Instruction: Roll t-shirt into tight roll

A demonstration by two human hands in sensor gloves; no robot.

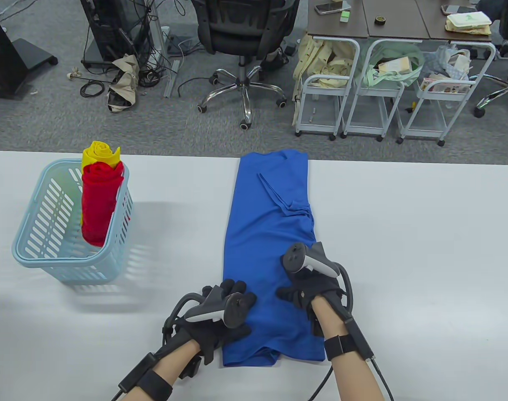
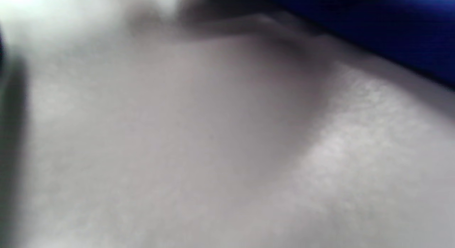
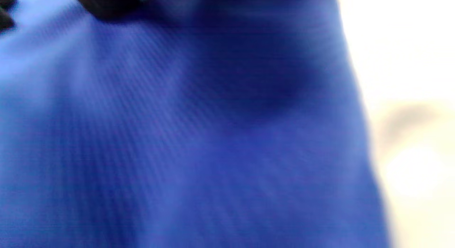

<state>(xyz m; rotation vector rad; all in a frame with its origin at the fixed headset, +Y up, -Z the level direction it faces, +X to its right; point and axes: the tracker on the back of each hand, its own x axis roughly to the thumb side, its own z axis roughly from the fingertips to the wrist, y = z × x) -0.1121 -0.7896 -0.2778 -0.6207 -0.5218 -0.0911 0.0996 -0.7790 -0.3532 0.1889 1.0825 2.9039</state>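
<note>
Both hands (image 1: 264, 303) atop blue t-shirt (image 1: 268, 234)

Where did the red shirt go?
In the table view the rolled red shirt stands upright in the light blue basket on the table's left side, with a yellow roll right behind it, well left of the blue shirt.

A blurred white table (image 2: 213, 152) fills the view; blue t-shirt (image 2: 391, 31) cloth lies on it at its upper right.
</note>
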